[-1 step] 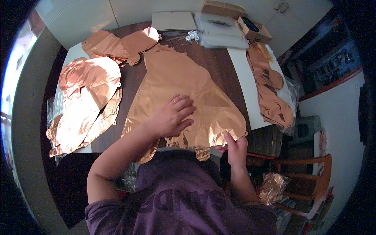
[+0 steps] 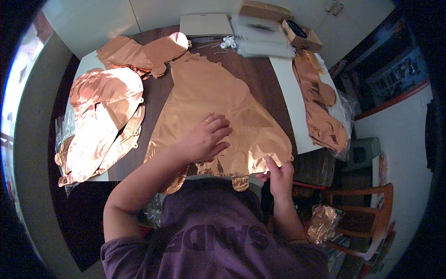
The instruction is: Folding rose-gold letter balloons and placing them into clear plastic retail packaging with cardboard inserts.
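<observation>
A large flat foil balloon [image 2: 209,88], copper-coloured with small tabs along its edges, is spread over the middle of the table and hangs a little past the front edge. Over its centre is my left hand [image 2: 204,138], palm down with fingers stretched out; whether it presses on the foil I cannot tell. My right hand [image 2: 280,180] pinches the balloon's near right corner, thumb on top and fingers below. On the left lies a pile of shiny copper foil balloons [image 2: 109,88], and more flat foil balloons [image 2: 134,53] lie behind it.
Copper foil pieces [image 2: 320,100] lie along the table's right side. At the back are a pale flat box [image 2: 205,25], white ribbon spools [image 2: 228,43], a stack of clear plastic bags [image 2: 262,37] and an open cardboard box [image 2: 309,43]. A wooden chair [image 2: 382,214] stands at the right.
</observation>
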{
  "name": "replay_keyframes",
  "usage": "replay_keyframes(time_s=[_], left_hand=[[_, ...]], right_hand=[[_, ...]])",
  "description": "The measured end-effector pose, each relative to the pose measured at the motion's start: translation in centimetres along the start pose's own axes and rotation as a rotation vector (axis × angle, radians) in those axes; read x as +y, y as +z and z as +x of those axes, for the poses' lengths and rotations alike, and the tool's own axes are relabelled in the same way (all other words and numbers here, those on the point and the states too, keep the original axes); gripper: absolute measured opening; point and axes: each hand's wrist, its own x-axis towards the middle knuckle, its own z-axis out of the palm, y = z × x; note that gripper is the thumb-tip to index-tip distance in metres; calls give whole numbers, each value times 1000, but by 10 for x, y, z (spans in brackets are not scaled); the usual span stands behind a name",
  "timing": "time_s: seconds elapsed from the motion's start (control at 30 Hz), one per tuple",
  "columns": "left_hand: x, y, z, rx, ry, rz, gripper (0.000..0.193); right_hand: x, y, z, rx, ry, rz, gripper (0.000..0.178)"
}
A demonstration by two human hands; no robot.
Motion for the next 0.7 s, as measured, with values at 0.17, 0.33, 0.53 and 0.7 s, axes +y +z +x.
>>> replay_keyframes(time_s=[0.17, 0.33, 0.53, 0.7], left_hand=[[2, 5, 3, 6, -8, 5, 46], [1, 7, 2, -6, -10, 85, 50], [-4, 5, 0, -32, -19, 57, 61], [-5, 9, -2, -12, -3, 77, 59]], right_hand=[[3, 5, -1, 86, -279, -304, 18], [-18, 26, -17, 50, -971, -926, 21], [-14, 45, -12, -250, -1192, -913, 24], [-24, 8, 24, -516, -751, -456, 25]])
